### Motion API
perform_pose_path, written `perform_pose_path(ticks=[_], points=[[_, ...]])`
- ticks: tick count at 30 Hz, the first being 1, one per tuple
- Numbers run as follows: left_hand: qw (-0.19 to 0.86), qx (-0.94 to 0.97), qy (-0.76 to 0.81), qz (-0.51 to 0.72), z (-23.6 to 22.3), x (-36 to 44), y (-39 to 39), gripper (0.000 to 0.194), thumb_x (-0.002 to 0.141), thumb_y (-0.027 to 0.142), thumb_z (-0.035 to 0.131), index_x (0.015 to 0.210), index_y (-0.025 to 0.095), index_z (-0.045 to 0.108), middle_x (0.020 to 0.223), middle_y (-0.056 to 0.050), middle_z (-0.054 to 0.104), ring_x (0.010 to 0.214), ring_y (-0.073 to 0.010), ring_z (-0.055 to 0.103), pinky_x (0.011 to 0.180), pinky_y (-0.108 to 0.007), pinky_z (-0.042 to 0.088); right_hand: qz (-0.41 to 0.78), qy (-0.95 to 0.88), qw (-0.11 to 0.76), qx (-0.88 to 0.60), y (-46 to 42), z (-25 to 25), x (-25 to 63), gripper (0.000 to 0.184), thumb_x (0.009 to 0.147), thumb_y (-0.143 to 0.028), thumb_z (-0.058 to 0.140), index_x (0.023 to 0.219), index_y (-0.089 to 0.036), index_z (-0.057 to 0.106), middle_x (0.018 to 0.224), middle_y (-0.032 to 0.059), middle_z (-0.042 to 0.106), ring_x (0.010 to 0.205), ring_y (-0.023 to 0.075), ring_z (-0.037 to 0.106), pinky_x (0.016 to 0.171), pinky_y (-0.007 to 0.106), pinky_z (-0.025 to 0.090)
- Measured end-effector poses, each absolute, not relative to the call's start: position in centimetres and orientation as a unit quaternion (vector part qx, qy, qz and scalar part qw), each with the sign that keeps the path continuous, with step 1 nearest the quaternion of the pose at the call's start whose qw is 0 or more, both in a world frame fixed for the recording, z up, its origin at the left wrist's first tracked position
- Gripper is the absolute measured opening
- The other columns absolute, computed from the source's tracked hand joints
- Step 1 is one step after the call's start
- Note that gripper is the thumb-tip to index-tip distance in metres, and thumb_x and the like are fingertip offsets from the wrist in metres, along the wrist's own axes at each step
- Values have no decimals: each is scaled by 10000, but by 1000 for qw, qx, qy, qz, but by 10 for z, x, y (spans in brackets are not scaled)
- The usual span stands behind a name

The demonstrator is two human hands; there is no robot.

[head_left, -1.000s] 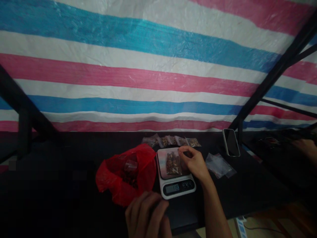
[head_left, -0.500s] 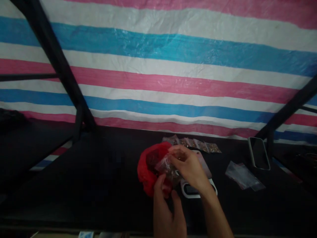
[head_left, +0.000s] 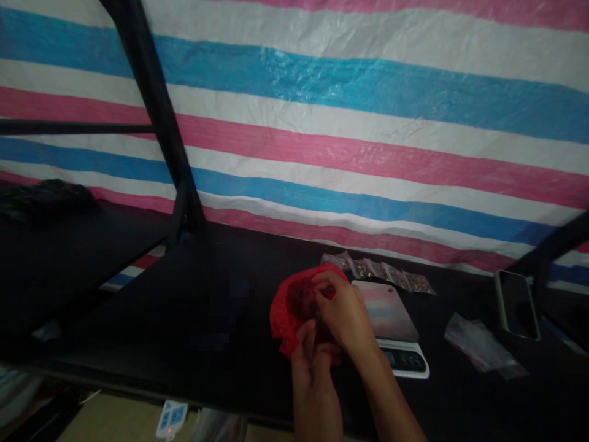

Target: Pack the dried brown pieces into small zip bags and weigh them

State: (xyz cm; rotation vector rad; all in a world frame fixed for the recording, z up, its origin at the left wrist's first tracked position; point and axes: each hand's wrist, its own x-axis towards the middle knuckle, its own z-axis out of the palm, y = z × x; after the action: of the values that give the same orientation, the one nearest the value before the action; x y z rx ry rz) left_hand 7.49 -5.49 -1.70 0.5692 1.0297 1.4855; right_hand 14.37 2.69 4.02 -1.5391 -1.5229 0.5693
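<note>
A red plastic bag (head_left: pixel 281 312) stands on the black tabletop with its mouth open, dark contents inside. My right hand (head_left: pixel 343 310) reaches over its right side, thumb and fingers closed together at the mouth; what they grip is hidden. Just below, my left hand (head_left: pixel 315 368) is at the bag's near right edge with its fingers curled in. Whatever it holds is too dark to make out. Right of the hands lies a white digital scale (head_left: pixel 389 319) with a shiny plate and a tiny dark piece on it.
Several small filled zip bags (head_left: pixel 384 273) lie in a row behind the scale. Flat clear bags (head_left: pixel 483 347) and a phone (head_left: pixel 519 305) are at the right. Black frame posts (head_left: pixel 161 123) rise before a striped sheet (head_left: pixel 322 116). Below the front edge sits a power strip (head_left: pixel 172 420).
The view has shifted left, uncovering more of the scale. The clear small bag seen between my hands is now hard to make out. My left fingers have closed in, nearer my right hand.
</note>
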Motion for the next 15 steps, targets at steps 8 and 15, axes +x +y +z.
perform_pose_path(ticks=[8,15], points=[[570,169,437,675,-16,80,-49,360,792,295,739,1132,235,634,1208,-88,724,673,-130,660,629,-299,531,314,-572,508,-562,25,41,162,158,813,-241,682,949,-230,762,840,29,800,781,214,755,698,304,576],[631,102,416,647,-14,78,-53,445,779,303,772,1187,190,637,1056,-76,755,730,-145,695,712,-302,561,232,-575,489,-613,18,38,147,161,849,-213,624,875,-265,774,902,23,816,824,219,755,787,336,571]])
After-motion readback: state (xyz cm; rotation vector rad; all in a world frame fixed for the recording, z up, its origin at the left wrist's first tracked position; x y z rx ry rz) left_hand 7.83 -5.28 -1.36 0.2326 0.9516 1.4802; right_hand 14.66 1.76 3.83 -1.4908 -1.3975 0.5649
